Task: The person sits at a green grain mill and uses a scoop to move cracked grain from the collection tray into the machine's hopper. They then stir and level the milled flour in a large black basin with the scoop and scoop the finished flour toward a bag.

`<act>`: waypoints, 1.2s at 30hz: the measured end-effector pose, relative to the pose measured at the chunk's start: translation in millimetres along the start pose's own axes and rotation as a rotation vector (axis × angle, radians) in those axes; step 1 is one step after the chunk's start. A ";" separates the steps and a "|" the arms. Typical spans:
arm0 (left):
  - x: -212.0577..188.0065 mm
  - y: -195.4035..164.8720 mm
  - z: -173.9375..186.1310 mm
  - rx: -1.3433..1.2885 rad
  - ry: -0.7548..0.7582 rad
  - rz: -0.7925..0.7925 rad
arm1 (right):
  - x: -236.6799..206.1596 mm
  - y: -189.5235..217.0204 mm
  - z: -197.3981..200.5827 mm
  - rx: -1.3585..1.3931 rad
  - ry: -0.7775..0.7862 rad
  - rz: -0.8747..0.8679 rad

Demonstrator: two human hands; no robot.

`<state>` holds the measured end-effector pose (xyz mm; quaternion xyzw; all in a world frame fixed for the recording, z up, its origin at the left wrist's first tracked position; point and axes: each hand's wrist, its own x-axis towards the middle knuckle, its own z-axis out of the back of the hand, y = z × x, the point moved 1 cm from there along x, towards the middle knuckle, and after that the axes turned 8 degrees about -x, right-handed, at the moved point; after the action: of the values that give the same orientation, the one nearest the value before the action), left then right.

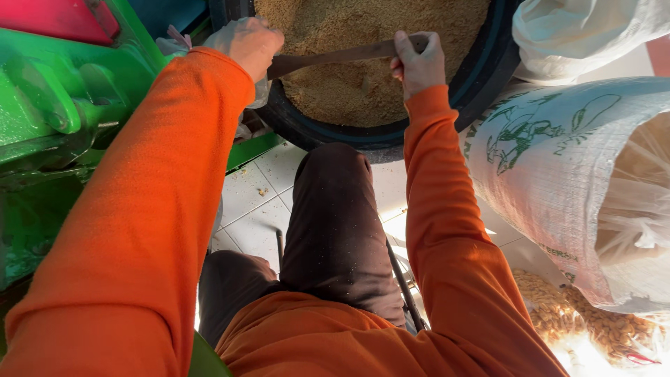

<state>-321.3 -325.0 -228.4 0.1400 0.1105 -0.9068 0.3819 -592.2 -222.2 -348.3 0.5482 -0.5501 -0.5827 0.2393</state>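
A round black tub (pixel 481 77) filled with fine tan ground meal (pixel 349 42) stands on the tiled floor in front of my knee. A flat brown wooden stick (pixel 335 57) lies across the meal near the tub's front. My right hand (pixel 417 63) grips the stick's right end. My left hand (pixel 248 43) is closed near the stick's left end, beside crumpled clear plastic (pixel 174 43) at the tub's left rim. Both arms wear orange sleeves.
A green machine (pixel 56 105) with a red top fills the left side. A large white woven sack (pixel 558 181) with green print lies at right, a plastic liner showing in its mouth. Yellow kernels (pixel 586 321) lie below it. Another white bag (pixel 579 35) sits at top right.
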 end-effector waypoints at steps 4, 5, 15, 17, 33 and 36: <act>-2.3 2.1 1.1 0.066 -0.080 -0.086 | 10.2 1.9 4.1 0.091 -0.085 -0.079; -3.4 2.7 1.4 0.096 -0.122 -0.103 | 12.3 2.1 5.3 0.127 -0.075 -0.100; 2.7 -21.1 -1.3 -0.220 -0.091 -0.092 | 7.8 5.4 -51.5 0.243 0.200 -0.536; -0.5 -21.5 4.2 -0.263 0.061 -0.029 | 7.1 6.7 -80.9 0.235 0.301 -0.538; -3.8 3.1 1.8 -0.289 -0.148 -0.134 | 2.3 1.8 -150.7 -0.248 0.487 -0.217; 3.1 -6.0 -1.9 -0.154 -0.109 -0.088 | -1.6 13.6 -98.9 -0.221 0.393 -0.241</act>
<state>-327.4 -322.3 -230.7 0.0556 0.1648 -0.9178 0.3569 -506.9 -262.1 -315.0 0.6831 -0.3568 -0.5458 0.3287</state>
